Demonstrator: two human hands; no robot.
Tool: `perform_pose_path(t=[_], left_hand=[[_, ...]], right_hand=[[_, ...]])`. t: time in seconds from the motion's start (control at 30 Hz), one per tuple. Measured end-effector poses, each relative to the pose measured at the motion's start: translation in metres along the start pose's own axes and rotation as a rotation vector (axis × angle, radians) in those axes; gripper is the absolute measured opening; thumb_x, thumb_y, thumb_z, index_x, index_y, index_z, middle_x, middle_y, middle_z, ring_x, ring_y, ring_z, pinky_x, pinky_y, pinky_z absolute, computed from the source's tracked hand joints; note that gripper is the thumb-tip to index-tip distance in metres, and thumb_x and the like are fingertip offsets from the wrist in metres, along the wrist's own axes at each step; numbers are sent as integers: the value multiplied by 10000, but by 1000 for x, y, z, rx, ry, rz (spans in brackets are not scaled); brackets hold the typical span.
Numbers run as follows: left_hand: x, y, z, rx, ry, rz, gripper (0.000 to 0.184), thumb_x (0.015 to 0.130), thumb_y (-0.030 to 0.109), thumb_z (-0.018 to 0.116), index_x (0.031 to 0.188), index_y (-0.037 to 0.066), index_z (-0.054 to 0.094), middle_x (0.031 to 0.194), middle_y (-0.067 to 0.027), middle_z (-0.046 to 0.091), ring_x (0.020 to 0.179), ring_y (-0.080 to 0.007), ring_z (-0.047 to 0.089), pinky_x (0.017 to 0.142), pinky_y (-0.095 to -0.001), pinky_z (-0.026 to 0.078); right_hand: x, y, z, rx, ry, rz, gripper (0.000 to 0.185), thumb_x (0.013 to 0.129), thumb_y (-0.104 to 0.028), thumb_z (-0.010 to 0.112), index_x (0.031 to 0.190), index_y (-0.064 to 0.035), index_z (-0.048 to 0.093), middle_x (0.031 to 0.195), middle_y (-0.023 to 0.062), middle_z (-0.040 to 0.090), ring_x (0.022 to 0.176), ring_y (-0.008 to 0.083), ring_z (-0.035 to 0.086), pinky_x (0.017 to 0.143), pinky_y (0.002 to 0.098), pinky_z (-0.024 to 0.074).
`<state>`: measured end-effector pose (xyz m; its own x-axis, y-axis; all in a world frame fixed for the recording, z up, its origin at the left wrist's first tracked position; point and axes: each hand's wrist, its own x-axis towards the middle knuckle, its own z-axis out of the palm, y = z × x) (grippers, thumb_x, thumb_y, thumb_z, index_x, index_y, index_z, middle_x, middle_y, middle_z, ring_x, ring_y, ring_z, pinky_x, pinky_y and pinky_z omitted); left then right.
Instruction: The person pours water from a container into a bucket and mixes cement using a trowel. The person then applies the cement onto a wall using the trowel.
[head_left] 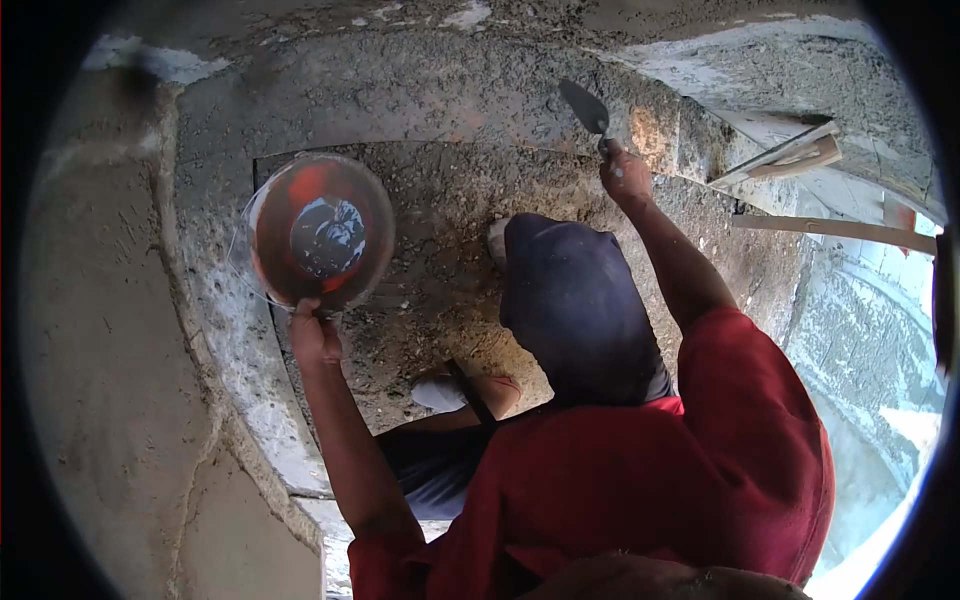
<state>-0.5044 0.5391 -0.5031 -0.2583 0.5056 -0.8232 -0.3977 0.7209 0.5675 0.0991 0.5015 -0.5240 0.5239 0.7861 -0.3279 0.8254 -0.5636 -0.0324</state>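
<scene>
Down there, the left hand (317,339) pinches a bucket (374,212) rim in its fingers; the right hand (627,177) has fingers curled round a trowel (585,108).

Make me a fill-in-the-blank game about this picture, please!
1. The left hand is on the rim of the bucket, while the right hand holds a ____.
2. The colour of the person's shirt is ____.
3. Count the hands you can see: there are ____.
4. In the picture, the bucket is to the ____ of the right hand.

Missing words: trowel; red; two; left.
</scene>
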Motion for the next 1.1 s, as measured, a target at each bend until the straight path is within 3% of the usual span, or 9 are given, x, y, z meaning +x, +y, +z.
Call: perform_pose_path(t=[0.13, 0.33, 0.37, 0.47, 0.53, 0.8, 0.87, 1.03, 1.1], left_hand=[[29, 15, -25, 55, -184, 11, 467, 847, 135, 680, 1301, 52, 611, 1158, -62, 699, 1059, -244, 679, 871, -399, 543], [22, 52, -21, 109, -22, 123, 759, 967, 550, 631, 1516, 52, 465, 1491, -139, 548, 1322, -283, 555, 1087, -427, 427], [21, 58, -22, 137, 31, 134, 771, 981, 586, 582, 1522, 51, 457, 1507, -145, 527, 1346, -289, 532, 1110, -437, 405], [23, 70, -14, 168, 99, 181, 815, 1014, 668, 456, 1539, 46, 433, 1540, -158, 486, 1394, -302, 486, 1158, -457, 359], [25, 75, -5, 144, 30, 220, 832, 1026, 685, 405, 1549, 38, 419, 1542, -159, 485, 1394, -305, 486, 1163, -458, 356], [30, 81, 10, 457, 3, 416, 858, 1088, 644, 203, 1313, -71, 621, 1270, -192, 656, 1161, -282, 606, 1104, -436, 430], [26, 79, 24, 481, 85, 393, 855, 1095, 631, 195, 1249, -78, 647, 1193, -185, 671, 1071, -280, 605, 1067, -430, 451], [28, 76, 29, 579, 216, 385, 832, 1106, 603, 191, 1147, -89, 652, 1093, -191, 665, 966, -290, 574, 1002, -451, 464], [24, 77, 35, 595, 218, 385, 827, 1108, 596, 187, 1114, -91, 648, 1061, -195, 656, 943, -297, 561, 981, -460, 464]], right_hand=[[-55, -20, 12, 101, -135, -577, 335, 957, -312, 682, 1266, -226, 585, 971, 174, 735, 829, 418, 711, 702, 487, 565], [-63, 22, 70, 732, 189, 500, 316, 1017, -324, 639, 1271, -176, 523, 810, 91, 653, 603, 249, 635, 540, 385, 527], [-67, 8, 45, 1051, 99, 817, 369, 1035, -366, 591, 1274, -94, 522, 943, 131, 672, 751, 240, 669, 674, 417, 551], [-55, -2, 65, 1041, 60, 686, 332, 1048, -341, 578, 1247, -77, 536, 884, 104, 627, 706, 211, 595, 655, 390, 534], [-54, 7, 67, 767, -176, 99, 305, 1026, -315, 602, 1207, -76, 545, 885, 75, 629, 686, 205, 584, 646, 380, 529], [46, 90, 39, 1447, 286, 785, 348, 1012, -425, 579, 1095, -93, 519, 790, 127, 604, 656, 257, 602, 489, 396, 485], [82, 159, 61, 1341, 121, 518, 450, 1005, -506, 578, 987, -57, 552, 743, 105, 596, 592, 231, 571, 465, 375, 456], [63, 72, -35, 929, -168, 361, 401, 1006, -485, 588, 1054, -87, 600, 722, 59, 580, 584, 170, 556, 481, 371, 457], [72, 120, 28, 560, 19, -274, 377, 991, -415, 632, 1231, -125, 633, 845, 100, 671, 740, 241, 657, 674, 403, 535]])
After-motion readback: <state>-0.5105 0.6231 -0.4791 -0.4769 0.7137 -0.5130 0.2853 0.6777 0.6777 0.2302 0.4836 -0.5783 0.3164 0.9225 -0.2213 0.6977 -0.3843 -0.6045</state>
